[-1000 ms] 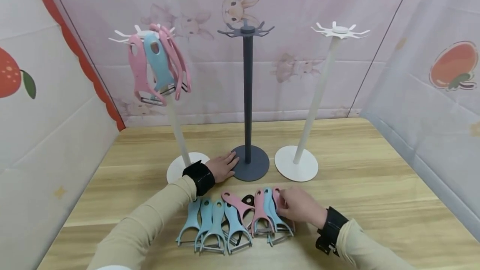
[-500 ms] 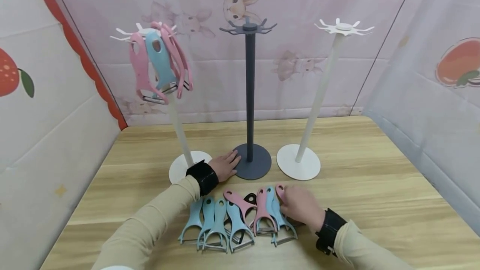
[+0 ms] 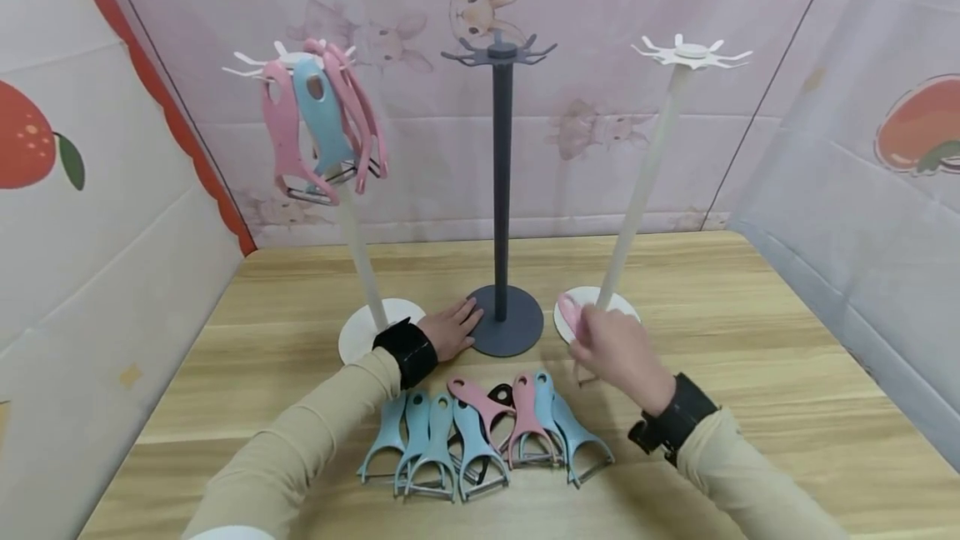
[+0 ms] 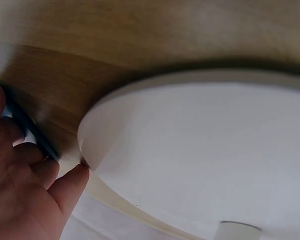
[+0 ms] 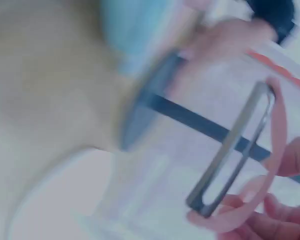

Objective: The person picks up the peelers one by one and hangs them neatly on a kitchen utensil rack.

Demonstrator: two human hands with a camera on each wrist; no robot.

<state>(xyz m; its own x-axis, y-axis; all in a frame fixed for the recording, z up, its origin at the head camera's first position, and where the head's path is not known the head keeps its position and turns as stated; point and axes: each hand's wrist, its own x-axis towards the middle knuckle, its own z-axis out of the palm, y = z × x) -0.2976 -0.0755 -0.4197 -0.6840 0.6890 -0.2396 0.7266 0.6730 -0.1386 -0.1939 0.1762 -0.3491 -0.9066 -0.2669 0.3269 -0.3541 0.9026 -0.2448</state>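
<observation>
One pink peeler (image 3: 568,312) is pinched between the thumb and fingers of the right hand (image 3: 618,350), just in front of the right white stand (image 3: 644,182); whether it touches that stand's base I cannot tell. The left hand (image 3: 450,332) lies with its fingers spread at the left edge of the dark stand (image 3: 502,190)'s base. On the near part of the bench (image 3: 757,365), blue peelers (image 3: 442,422), two more pink ones and a black peeler (image 3: 501,394) overlap in a row, and the left white stand (image 3: 361,257) carries others. The held peeler looks light and stiff, probably smooth plastic that could twist in a loose grip but should not break easily. Best hold it by the handle, clear of the metal blade (image 5: 225,147).
</observation>
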